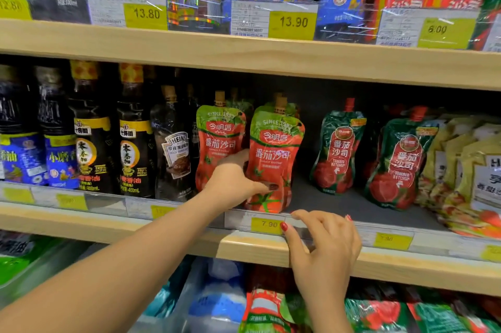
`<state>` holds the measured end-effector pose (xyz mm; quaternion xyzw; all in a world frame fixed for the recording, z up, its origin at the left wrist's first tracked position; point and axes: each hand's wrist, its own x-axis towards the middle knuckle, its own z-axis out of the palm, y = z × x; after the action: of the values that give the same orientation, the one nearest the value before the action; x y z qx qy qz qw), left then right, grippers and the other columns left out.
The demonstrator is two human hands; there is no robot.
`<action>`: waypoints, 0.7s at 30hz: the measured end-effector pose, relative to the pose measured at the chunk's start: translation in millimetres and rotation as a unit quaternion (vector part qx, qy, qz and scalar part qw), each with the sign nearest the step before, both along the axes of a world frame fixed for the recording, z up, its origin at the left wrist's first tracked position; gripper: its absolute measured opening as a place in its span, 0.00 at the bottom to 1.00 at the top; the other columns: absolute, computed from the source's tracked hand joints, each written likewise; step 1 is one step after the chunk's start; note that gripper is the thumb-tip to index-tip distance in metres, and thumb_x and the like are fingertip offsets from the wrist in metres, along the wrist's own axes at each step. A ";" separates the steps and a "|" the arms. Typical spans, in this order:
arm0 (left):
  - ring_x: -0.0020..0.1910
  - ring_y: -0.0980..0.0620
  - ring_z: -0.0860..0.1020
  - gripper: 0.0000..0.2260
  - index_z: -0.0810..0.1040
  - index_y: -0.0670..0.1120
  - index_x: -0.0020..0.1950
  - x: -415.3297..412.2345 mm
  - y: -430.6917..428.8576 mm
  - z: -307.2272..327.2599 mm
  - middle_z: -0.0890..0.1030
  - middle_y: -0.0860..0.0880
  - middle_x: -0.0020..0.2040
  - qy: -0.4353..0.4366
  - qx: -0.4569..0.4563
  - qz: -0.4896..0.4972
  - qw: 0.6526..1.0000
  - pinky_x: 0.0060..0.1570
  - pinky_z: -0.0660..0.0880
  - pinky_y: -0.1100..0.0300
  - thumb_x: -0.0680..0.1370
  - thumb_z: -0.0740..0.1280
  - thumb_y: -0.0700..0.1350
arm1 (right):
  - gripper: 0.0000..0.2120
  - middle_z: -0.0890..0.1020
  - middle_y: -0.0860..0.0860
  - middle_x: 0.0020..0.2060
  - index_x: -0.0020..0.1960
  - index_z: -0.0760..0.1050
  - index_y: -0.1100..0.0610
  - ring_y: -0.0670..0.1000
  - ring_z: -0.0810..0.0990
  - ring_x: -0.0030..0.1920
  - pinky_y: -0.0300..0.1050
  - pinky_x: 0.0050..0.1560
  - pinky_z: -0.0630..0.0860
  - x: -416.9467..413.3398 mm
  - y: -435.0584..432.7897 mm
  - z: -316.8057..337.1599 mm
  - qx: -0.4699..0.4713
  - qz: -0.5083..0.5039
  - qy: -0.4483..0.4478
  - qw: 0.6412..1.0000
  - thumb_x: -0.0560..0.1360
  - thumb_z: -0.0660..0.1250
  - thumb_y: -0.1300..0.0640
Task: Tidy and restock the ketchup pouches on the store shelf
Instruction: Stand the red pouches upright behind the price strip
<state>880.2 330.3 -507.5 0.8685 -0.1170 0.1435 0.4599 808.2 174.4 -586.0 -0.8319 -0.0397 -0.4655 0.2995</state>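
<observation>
Ketchup pouch in red and green plastic with a tan spout cap (273,159) stands upright at the front edge of the pale wooden shelf (162,227), beside a matching pouch (217,142). Left hand (235,178) closes its grip around the pouch's left side, thumb across the front. Right hand (325,248) rests loosely curled, holding nothing, fingertips on the yellow price tag (267,224).

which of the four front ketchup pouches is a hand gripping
The second from the left, the light-green-topped pouch: the left hand grips its lower left edge. The others stand untouched.

Left hand (234,178) grips front ketchup pouch (273,161) upright on shelf (189,229); right hand (325,248) rests on shelf edge.
</observation>
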 end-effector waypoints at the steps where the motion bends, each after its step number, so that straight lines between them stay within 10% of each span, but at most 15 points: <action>1: 0.41 0.59 0.77 0.24 0.71 0.53 0.55 -3.7 1.1 -0.5 0.78 0.59 0.43 -0.038 0.028 0.031 0.998 0.38 0.74 0.67 0.64 0.78 0.51 | 0.09 0.77 0.45 0.39 0.45 0.81 0.50 0.49 0.72 0.48 0.45 0.67 0.54 0.0 0.2 -0.1 0.002 0.001 -0.002 1.000 0.66 0.69 0.49; 4: 0.42 0.55 0.78 0.28 0.68 0.50 0.55 -13.0 4.5 -9.0 0.79 0.53 0.44 -0.141 0.073 0.134 0.978 0.39 0.78 0.59 0.63 0.78 0.56 | 0.09 0.77 0.45 0.39 0.45 0.81 0.50 0.48 0.71 0.49 0.46 0.67 0.54 -0.1 1.0 -0.5 0.007 0.000 0.000 1.000 0.66 0.69 0.49; 8: 0.46 0.49 0.79 0.53 0.37 0.73 0.68 -18.4 0.4 -16.6 0.80 0.49 0.49 -0.152 0.150 0.086 0.973 0.45 0.79 0.52 0.64 0.78 0.52 | 0.09 0.78 0.46 0.39 0.45 0.81 0.50 0.51 0.74 0.49 0.47 0.66 0.56 -0.3 1.8 -1.0 0.008 -0.007 0.007 1.000 0.67 0.69 0.48; 21: 0.38 0.52 0.77 0.54 0.31 0.78 0.60 -7.0 -4.4 -11.7 0.77 0.48 0.48 -0.109 0.148 0.062 0.981 0.38 0.80 0.54 0.69 0.74 0.41 | 0.10 0.79 0.47 0.41 0.46 0.80 0.50 0.52 0.74 0.49 0.49 0.67 0.56 0.6 1.5 -2.3 0.007 -0.002 0.005 1.000 0.67 0.70 0.49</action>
<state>873.2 325.9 -519.2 0.9116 -0.1329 0.2468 0.3007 808.9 175.9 -588.3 -0.8321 -0.0332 -0.4627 0.3040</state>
